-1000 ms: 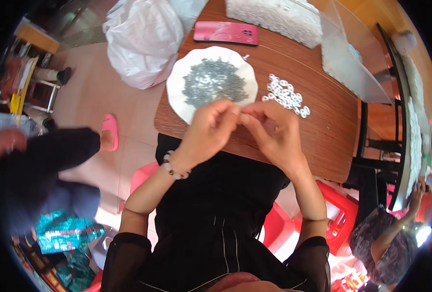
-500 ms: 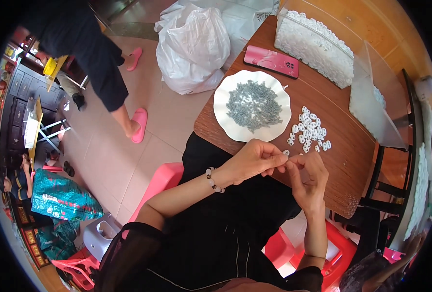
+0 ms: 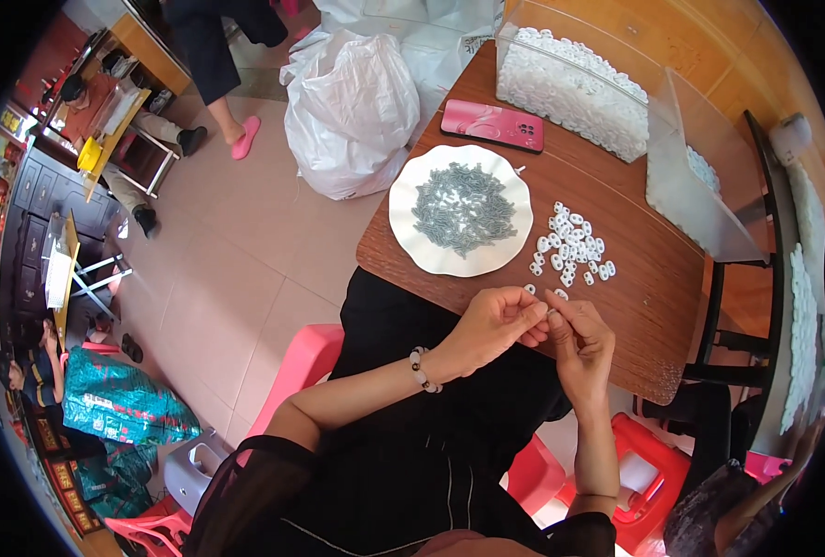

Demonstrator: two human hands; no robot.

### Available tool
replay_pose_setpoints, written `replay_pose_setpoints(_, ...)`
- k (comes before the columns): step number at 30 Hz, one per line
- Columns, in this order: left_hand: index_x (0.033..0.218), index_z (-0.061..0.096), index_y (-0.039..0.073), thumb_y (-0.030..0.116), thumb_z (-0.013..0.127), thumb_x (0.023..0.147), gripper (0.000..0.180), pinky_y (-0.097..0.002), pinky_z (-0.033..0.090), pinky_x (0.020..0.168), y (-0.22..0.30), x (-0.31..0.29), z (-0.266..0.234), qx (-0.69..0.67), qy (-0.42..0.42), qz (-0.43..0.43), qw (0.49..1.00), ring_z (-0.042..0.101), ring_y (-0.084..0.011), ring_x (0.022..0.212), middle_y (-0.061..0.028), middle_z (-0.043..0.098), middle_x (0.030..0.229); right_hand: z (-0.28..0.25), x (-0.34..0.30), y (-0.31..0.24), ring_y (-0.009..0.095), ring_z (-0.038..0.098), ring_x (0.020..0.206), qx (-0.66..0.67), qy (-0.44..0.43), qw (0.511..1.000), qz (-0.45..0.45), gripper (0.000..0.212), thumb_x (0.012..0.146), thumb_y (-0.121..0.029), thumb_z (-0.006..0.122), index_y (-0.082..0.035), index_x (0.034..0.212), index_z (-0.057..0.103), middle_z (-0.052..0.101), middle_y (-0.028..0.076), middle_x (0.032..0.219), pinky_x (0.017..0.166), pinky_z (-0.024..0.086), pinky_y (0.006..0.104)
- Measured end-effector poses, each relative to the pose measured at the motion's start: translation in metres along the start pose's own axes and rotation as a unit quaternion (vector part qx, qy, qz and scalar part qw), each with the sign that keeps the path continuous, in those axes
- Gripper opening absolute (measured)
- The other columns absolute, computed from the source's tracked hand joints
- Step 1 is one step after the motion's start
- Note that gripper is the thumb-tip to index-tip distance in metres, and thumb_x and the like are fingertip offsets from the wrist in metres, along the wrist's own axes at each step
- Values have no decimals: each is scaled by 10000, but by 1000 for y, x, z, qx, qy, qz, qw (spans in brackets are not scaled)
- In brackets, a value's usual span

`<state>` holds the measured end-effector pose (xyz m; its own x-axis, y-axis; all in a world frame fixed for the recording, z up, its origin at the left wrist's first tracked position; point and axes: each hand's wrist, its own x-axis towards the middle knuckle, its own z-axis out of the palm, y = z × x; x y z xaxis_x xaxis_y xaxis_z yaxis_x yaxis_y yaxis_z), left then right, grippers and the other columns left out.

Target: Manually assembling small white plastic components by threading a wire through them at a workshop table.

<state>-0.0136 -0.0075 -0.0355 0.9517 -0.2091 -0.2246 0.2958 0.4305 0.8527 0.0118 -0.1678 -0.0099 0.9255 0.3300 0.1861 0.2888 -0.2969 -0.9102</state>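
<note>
My left hand [image 3: 492,327] and my right hand [image 3: 583,349] meet fingertip to fingertip over the table's near edge. Both are closed in a pinch around a small whitish piece [image 3: 552,314], mostly hidden by the fingers. Just beyond them lies a loose group of small white two-holed plastic pieces [image 3: 574,245], with a couple more close to my fingertips. A white scalloped plate [image 3: 409,243], left of that group, bears a heap of tiny grey rod-like pieces [image 3: 463,212], perhaps springs. A beaded bracelet [image 3: 422,369] circles my left wrist.
On the brown table [image 3: 649,316] lie a pink phone [image 3: 492,126] and a clear bin [image 3: 575,93] full of white pieces. A white sack [image 3: 352,116] stands left of the table. Farther left are another person's leg [image 3: 217,84], a seated person [image 3: 97,111] and teal sacks [image 3: 124,397].
The walking person in pink slippers has moved farther away, uncovering a seated person. My view has shifted slightly. My right fingers have come closer against the left fingertips.
</note>
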Motion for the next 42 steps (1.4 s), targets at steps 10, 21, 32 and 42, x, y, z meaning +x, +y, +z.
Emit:
replay_pose_setpoints(10, 1007, 609, -13, 184, 548, 973, 209, -244, 527, 732, -11, 2, 5, 30, 9, 9, 999, 641, -113, 803, -62, 660, 894, -13, -5, 9, 95, 615, 747, 64, -20, 990, 126, 118, 869, -74, 678, 30, 925, 684, 679, 56, 851, 694, 487, 231)
replay_pose_setpoints(21, 993, 604, -23, 158, 538, 975, 193, -251, 529, 745, -12, 2, 3, 29, 4, 25, 999, 639, -120, 803, -69, 659, 886, -12, -15, 12, 128, 652, 778, 169, -13, 970, 173, 153, 906, -44, 620, 49, 1019, 665, 678, 98, 924, 717, 563, 250)
replay_pose_setpoints(32, 991, 601, -19, 147, 540, 973, 178, -250, 527, 770, -11, 2, 7, 30, -10, 33, 999, 632, -114, 832, -71, 658, 904, -19, -17, 24, 93, 648, 741, 223, -34, 953, 204, 132, 888, -87, 659, 21, 962, 648, 694, 65, 863, 642, 530, 205)
replay_pose_setpoints(42, 1006, 603, -21, 140, 537, 974, 177, -249, 529, 773, -13, 2, 8, 28, -11, 39, 999, 646, -124, 853, -89, 668, 929, -23, -20, 21, 75, 616, 694, 207, -30, 947, 246, 138, 899, -123, 658, 5, 932, 619, 671, 38, 802, 614, 510, 204)
